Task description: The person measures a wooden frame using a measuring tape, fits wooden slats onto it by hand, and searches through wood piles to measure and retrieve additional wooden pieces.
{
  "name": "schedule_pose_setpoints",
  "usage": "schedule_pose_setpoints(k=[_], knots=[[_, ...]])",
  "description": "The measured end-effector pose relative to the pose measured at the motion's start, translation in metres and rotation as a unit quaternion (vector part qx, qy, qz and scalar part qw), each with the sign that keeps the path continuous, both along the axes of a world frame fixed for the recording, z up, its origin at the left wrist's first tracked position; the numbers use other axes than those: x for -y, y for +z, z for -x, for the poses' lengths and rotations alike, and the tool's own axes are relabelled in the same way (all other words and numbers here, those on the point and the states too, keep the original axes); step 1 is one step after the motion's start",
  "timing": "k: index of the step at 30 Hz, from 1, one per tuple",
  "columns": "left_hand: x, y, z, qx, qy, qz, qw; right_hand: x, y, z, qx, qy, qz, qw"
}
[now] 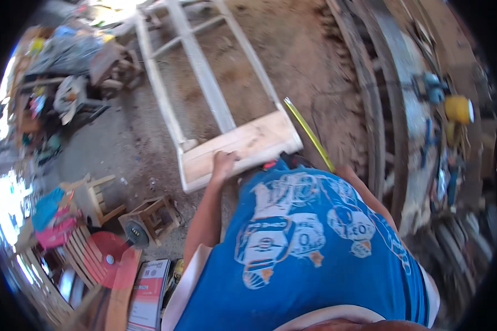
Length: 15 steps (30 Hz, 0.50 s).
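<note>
A long pale wooden frame (201,60) stretches away from me, with side rails, a middle slat and cross rails. Its near end carries a broad board (259,135). My left hand (223,164) is at the near edge of this board, fingers curled over it. To the right of the frame, my right hand (343,171) is closed on a tape measure. The yellow blade (309,129) of the tape runs out forward and left, its tip close to the board's right corner. The tape's case and most of the right fingers are hidden.
A small wooden stool-like stand (152,218) with a dark disc sits at left, near a translucent red disc (110,259). A printed booklet (149,292) lies lower left. Heavy timbers (370,99) and a bench with a yellow container (458,109) line the right. Clutter (66,55) fills the far left.
</note>
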<state>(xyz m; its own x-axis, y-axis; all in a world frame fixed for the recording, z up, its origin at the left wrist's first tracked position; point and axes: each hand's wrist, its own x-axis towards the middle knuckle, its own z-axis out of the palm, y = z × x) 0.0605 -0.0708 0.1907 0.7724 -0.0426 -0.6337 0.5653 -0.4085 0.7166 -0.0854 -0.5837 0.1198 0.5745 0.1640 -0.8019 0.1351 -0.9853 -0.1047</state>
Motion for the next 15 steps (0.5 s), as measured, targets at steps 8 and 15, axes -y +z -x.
schedule_pose_setpoints(k=[8,15], knots=[[0.015,-0.073,0.009,0.035,-0.13,-0.285,0.949,-0.072,0.003,-0.037,-0.034,-0.01,-0.038,0.999],[0.068,-0.168,-0.039,0.175,-0.182,-0.317,0.914,-0.114,0.012,-0.069,-0.099,-0.207,-0.207,0.951]])
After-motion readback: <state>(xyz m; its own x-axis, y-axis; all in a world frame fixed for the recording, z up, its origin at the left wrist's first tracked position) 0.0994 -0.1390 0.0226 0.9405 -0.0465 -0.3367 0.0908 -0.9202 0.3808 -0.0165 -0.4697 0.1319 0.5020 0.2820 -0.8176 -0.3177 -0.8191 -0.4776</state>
